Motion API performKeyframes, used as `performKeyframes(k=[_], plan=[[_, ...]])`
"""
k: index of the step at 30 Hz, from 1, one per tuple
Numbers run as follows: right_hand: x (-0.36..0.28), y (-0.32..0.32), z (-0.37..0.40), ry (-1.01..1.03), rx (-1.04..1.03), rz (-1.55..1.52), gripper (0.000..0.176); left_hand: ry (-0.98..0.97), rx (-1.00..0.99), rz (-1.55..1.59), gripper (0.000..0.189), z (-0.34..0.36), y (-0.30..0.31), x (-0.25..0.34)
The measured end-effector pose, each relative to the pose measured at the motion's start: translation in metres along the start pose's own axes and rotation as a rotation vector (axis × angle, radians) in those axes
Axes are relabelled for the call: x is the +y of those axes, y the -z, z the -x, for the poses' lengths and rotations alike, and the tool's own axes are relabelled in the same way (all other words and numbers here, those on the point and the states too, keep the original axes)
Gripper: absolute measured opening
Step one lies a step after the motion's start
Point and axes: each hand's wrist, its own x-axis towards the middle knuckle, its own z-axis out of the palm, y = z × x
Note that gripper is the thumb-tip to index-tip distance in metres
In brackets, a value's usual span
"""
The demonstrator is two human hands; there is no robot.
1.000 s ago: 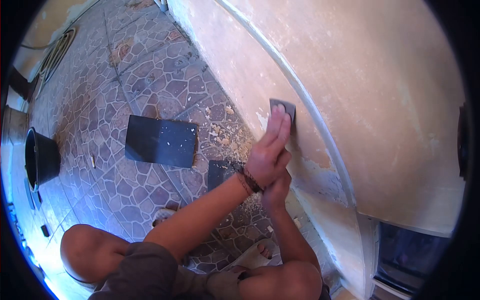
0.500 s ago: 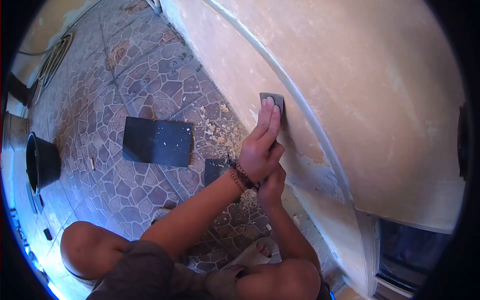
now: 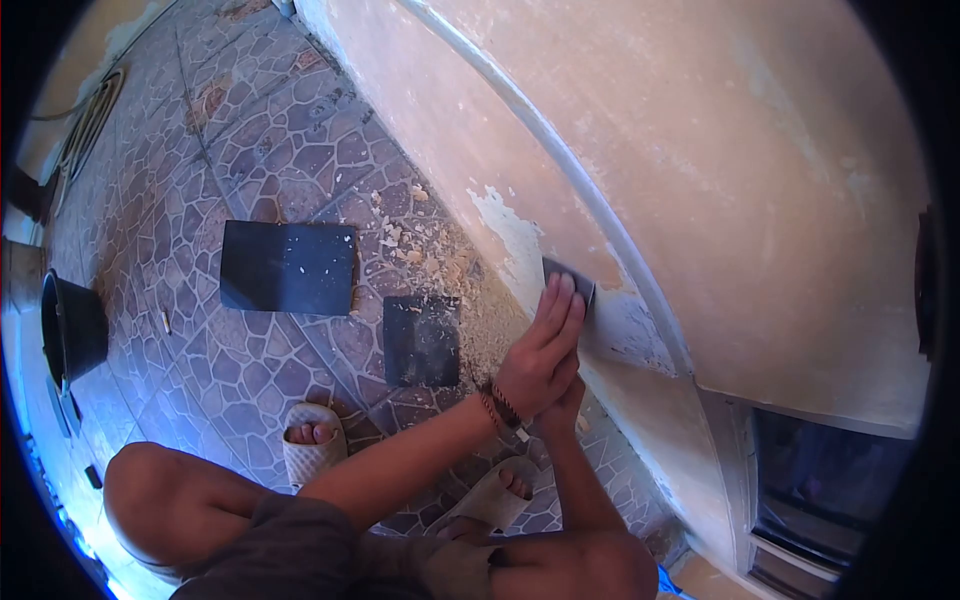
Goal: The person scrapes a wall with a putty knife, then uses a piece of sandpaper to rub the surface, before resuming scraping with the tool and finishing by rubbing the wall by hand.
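Observation:
My left hand [image 3: 540,365], with cords round its wrist, lies over a scraper [image 3: 572,279]. Its fingers stretch along the dark flat blade and press it to the lower wall. Below it, my right hand [image 3: 562,408] is closed, mostly hidden by the left, around what seems to be the scraper's handle end. The blade's edge meets the wall beside a pale bare patch [image 3: 512,232] where the cream paint [image 3: 450,150] is off. More whitish, rough surface [image 3: 635,330] shows just right of the blade.
Paint flakes [image 3: 430,255] litter the stone-patterned floor along the wall. Two dark sheets [image 3: 290,268] [image 3: 421,342] lie there, the smaller one dusty. A black bucket [image 3: 75,325] stands at left, a coiled hose [image 3: 90,135] beyond. A raised ledge [image 3: 560,150] curves along the wall; a glass pane [image 3: 830,490] is low right.
Both hands and the scraper have moved down along the wall, toward me. The pale bare patch, the small dusty sheet and my left sandal are now more fully in view.

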Motion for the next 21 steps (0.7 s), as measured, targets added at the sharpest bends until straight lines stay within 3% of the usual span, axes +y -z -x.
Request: performKeyframes(k=[4, 7, 10, 13, 19, 21], plan=[[-0.018, -0.013, -0.013, 0.046, -0.038, -0.091, 0.034, -0.044, -0.003, -0.078, 0.051, -0.021, 0.019, 0.002], [-0.001, -0.005, 0.005, 0.064, -0.004, 0.070, 0.033, -0.051, -0.054, -0.050, 0.053, -0.009, 0.018, 0.011], [-0.005, 0.005, 0.028, -0.144, 0.003, 0.057, 0.033, -0.061, -0.117, -0.031, 0.057, 0.008, 0.004, 0.011], [-0.011, 0.002, 0.025, -0.075, -0.032, 0.279, 0.035, -0.034, -0.110, -0.031, 0.060, 0.009, 0.003, 0.015], [-0.036, -0.012, -0.005, 0.013, -0.058, -0.095, 0.036, -0.047, -0.040, -0.037, 0.061, -0.029, 0.030, 0.018], [-0.030, -0.005, 0.007, -0.014, -0.092, 0.000, 0.035, -0.031, -0.051, -0.014, 0.061, -0.024, 0.031, 0.020]])
